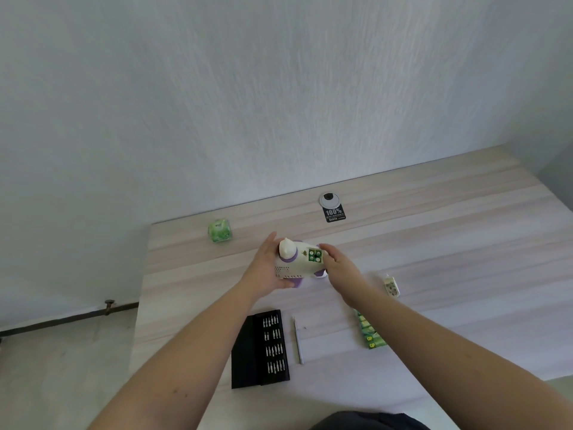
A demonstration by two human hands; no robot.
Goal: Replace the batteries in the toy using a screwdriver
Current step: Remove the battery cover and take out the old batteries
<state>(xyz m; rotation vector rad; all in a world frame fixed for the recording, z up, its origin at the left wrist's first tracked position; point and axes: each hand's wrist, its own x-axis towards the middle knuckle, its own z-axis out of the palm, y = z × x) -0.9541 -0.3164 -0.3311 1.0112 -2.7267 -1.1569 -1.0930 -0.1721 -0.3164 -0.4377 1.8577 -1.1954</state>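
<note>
A white and purple toy (299, 260) lies on its side above the table, its open battery bay showing green batteries (315, 255). My left hand (266, 270) grips the toy's left end. My right hand (336, 265) holds its right side, fingers at the edge of the bay. The white battery cover (391, 285) lies on the table to the right. A slim silver screwdriver (298, 339) rests on the table between the black bit case (259, 349) and a row of green batteries (369, 330).
A green cube-shaped pack (219, 231) stands at the back left of the wooden table (434, 243). A round cable grommet (329, 200) and a black sticker (334, 214) sit near the wall. The table's left edge runs close to the bit case.
</note>
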